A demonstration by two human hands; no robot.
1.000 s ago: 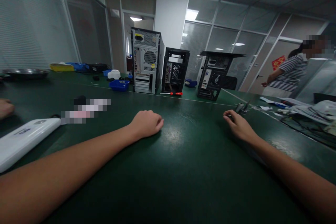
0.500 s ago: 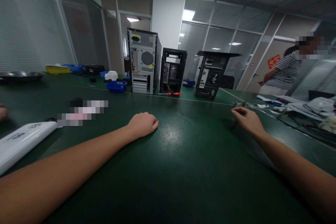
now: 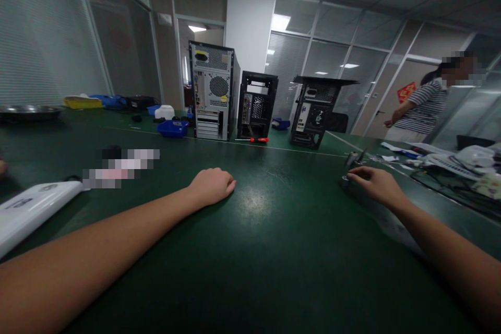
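My left hand (image 3: 211, 187) rests on the green table (image 3: 250, 261) with its fingers curled in and nothing visible in them. Off to the right, my right hand (image 3: 378, 183) pinches thumb and fingertips together at the top of a small silver metal cylinder (image 3: 345, 181) standing on the tabletop. Just behind it are another small metal cylinder (image 3: 350, 159) and a thin dark upright piece (image 3: 362, 155). What kind of parts these are is too small to tell.
Three computer cases (image 3: 213, 91) stand at the back, with a red-handled screwdriver (image 3: 259, 140) before the middle one. A blue bin (image 3: 173, 128) is left of them. A white device (image 3: 37, 211) lies at left. Cables (image 3: 450, 182) clutter the right; a person (image 3: 420, 104) stands beyond.
My right hand has moved down and slightly right, its fingertips now at the small metal cylinder. My left hand stays where it was.
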